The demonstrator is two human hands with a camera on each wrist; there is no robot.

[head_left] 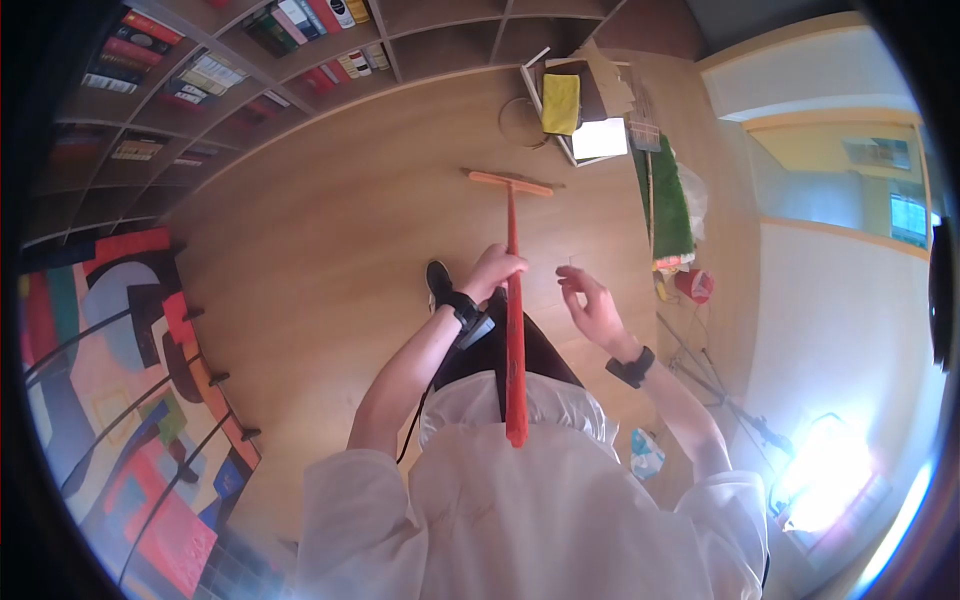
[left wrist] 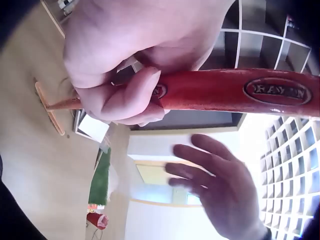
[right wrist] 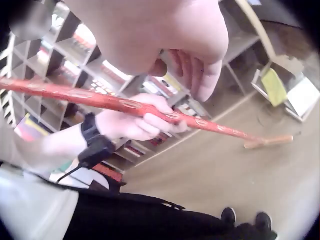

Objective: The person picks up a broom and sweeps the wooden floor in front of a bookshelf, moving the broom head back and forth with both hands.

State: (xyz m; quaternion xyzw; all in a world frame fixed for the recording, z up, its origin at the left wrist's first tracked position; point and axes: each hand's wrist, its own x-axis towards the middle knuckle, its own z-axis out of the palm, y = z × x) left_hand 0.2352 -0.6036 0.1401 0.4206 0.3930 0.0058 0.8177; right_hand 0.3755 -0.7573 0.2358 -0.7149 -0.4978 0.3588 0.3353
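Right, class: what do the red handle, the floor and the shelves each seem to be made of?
Handle: probably painted wood or plastic, glossy red with stamped oval logos; the left hand grips it. Floor: light wood or laminate, with faint plank seams and a slight sheen. Shelves: brownish boards, likely wood or veneer, matte.

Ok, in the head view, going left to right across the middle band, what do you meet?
Colourful abstract painting → left hand gripping the red handle → right hand, free of the handle → small red container on the floor by the wall.
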